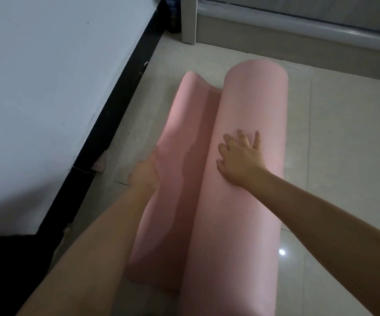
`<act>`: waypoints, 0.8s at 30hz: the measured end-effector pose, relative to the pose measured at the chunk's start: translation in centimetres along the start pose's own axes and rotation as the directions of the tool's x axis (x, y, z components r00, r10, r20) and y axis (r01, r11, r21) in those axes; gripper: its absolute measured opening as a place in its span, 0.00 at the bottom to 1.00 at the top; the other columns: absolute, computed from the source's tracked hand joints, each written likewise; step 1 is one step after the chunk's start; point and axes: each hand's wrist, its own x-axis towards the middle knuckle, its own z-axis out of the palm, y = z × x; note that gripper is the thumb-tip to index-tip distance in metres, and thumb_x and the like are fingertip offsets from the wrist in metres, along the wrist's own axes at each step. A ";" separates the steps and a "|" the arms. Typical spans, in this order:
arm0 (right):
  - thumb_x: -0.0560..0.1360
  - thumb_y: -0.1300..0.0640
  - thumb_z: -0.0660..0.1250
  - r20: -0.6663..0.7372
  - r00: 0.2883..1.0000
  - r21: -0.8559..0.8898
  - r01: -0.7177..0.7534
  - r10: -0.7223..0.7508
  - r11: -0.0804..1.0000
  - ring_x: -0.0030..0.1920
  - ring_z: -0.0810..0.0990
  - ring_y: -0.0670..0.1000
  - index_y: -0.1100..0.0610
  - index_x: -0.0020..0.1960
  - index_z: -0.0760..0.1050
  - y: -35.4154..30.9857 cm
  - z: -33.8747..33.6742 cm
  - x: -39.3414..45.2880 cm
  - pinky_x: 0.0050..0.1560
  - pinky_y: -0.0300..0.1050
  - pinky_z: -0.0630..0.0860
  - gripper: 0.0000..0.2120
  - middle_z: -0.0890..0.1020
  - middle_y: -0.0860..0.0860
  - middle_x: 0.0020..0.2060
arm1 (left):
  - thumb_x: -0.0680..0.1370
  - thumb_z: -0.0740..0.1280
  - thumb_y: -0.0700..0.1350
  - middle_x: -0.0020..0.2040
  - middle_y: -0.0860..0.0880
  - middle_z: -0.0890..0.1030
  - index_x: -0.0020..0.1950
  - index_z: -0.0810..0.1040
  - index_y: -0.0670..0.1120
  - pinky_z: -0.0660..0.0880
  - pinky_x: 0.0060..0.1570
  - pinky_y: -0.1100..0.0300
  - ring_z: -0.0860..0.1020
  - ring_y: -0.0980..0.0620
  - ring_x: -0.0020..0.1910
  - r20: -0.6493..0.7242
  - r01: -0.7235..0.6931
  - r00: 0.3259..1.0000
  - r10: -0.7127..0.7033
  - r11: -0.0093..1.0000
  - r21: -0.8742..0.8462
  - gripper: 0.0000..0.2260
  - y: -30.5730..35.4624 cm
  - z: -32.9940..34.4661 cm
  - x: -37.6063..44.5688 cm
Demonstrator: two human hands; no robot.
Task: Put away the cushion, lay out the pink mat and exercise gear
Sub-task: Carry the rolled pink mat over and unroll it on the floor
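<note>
Both hands are on the pink mat (236,201), which lies on the pale tiled floor (344,144) just right of the bed (36,87) with its dark frame. The right hand (241,156) rests on top of the thick rolled part, fingers spread and nearly straight, palm down, pressing rather than gripping. The left hand (144,172) sits at the left edge of the loose flap that has come off the roll; its fingers are hidden behind or under that edge, so I cannot tell whether they are curled round it or simply laid against it. The roll's long axis runs from near to far, almost in line with the person's view, and the freed flap lies along its left side, curling up at the outer edge. That puts open floor to the right of the roll and the bed close on the left. My reading is that unrolling is only just begun, with most of the mat wound up. The coming move looks to turn on this: the roll must travel sideways to the right, across its axis, while the left edge stays pinned. The right hand is better placed to push, being on the roll's crown; the left is nearer the edge to anchor. No cushion or other gear is in view.
</note>
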 end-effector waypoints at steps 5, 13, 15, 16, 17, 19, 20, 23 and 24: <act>0.75 0.40 0.54 -0.015 1.000 -0.070 0.000 -0.001 0.998 0.72 0.55 0.60 0.56 0.68 0.64 -0.4 0.0 0.2 0.70 0.70 0.46 0.28 0.63 0.55 0.70 | 0.79 0.56 0.37 0.65 0.38 0.73 0.76 0.55 0.53 0.68 0.63 0.50 0.72 0.39 0.63 -0.049 0.016 0.999 -0.018 0.999 -0.030 0.27 -0.5 0.5 0.2; 0.75 0.39 0.53 0.002 1.000 0.033 0.015 -0.016 0.999 0.74 0.43 0.62 0.54 0.71 0.60 -0.5 1.1 0.3 0.70 0.69 0.43 0.29 0.53 0.54 0.74 | 0.77 0.55 0.36 0.61 0.36 0.74 0.75 0.56 0.52 0.70 0.61 0.49 0.73 0.38 0.60 -0.035 0.025 0.999 -0.027 0.998 -0.055 0.27 -0.8 0.4 0.8; 0.75 0.40 0.52 0.003 1.000 0.026 0.007 -0.007 1.000 0.75 0.42 0.62 0.53 0.71 0.59 -0.5 1.2 0.5 0.69 0.70 0.42 0.29 0.52 0.53 0.75 | 0.78 0.55 0.36 0.61 0.36 0.74 0.75 0.57 0.52 0.70 0.60 0.49 0.73 0.37 0.59 -0.028 0.038 0.999 -0.038 0.999 -0.018 0.27 -0.7 0.6 1.3; 0.76 0.41 0.51 0.016 1.000 0.016 0.015 -0.015 1.000 0.75 0.41 0.62 0.52 0.72 0.58 -0.6 1.3 0.5 0.68 0.72 0.41 0.28 0.52 0.51 0.75 | 0.78 0.54 0.36 0.61 0.36 0.73 0.75 0.58 0.51 0.70 0.60 0.48 0.73 0.37 0.59 -0.023 0.046 0.999 -0.046 0.999 0.024 0.26 -0.7 0.8 1.4; 0.76 0.41 0.50 0.034 0.999 0.001 0.028 -0.028 1.000 0.75 0.39 0.62 0.52 0.73 0.57 -0.7 1.3 0.6 0.67 0.73 0.40 0.28 0.52 0.50 0.76 | 0.79 0.53 0.36 0.62 0.36 0.73 0.75 0.58 0.50 0.70 0.60 0.48 0.73 0.37 0.60 -0.020 0.059 0.998 -0.058 0.996 0.072 0.24 -0.6 1.1 1.5; 0.77 0.44 0.47 0.072 0.996 -0.023 0.056 -0.055 0.998 0.75 0.37 0.61 0.51 0.74 0.54 -1.0 1.3 0.8 0.65 0.76 0.38 0.27 0.51 0.48 0.76 | 0.81 0.52 0.41 0.63 0.35 0.72 0.74 0.61 0.47 0.69 0.61 0.47 0.72 0.37 0.61 -0.018 0.117 0.993 -0.116 0.988 0.104 0.20 -0.5 1.4 1.6; 0.78 0.45 0.47 0.083 0.994 -0.029 0.068 -0.066 0.997 0.75 0.37 0.61 0.50 0.74 0.54 -1.1 1.4 0.8 0.64 0.76 0.37 0.26 0.50 0.47 0.77 | 0.82 0.50 0.44 0.64 0.35 0.72 0.73 0.62 0.45 0.68 0.62 0.46 0.71 0.36 0.62 -0.004 0.150 0.989 -0.151 0.986 0.078 0.19 -0.5 1.5 1.7; 0.78 0.46 0.46 0.082 0.993 -0.034 0.085 -0.082 0.996 0.75 0.37 0.61 0.51 0.74 0.54 -1.1 1.4 0.8 0.63 0.77 0.36 0.26 0.51 0.48 0.77 | 0.82 0.47 0.47 0.66 0.37 0.70 0.75 0.59 0.48 0.66 0.64 0.48 0.71 0.38 0.63 0.066 0.138 0.987 -0.144 0.987 0.085 0.20 -1.0 1.6 2.1; 0.78 0.46 0.46 0.078 0.993 -0.037 0.087 -0.084 0.995 0.75 0.37 0.61 0.51 0.74 0.54 -1.0 1.5 0.7 0.63 0.77 0.37 0.26 0.51 0.48 0.77 | 0.82 0.48 0.45 0.65 0.37 0.71 0.75 0.58 0.49 0.67 0.64 0.49 0.71 0.38 0.63 0.082 0.114 0.989 -0.122 0.989 0.097 0.20 -1.3 1.8 2.3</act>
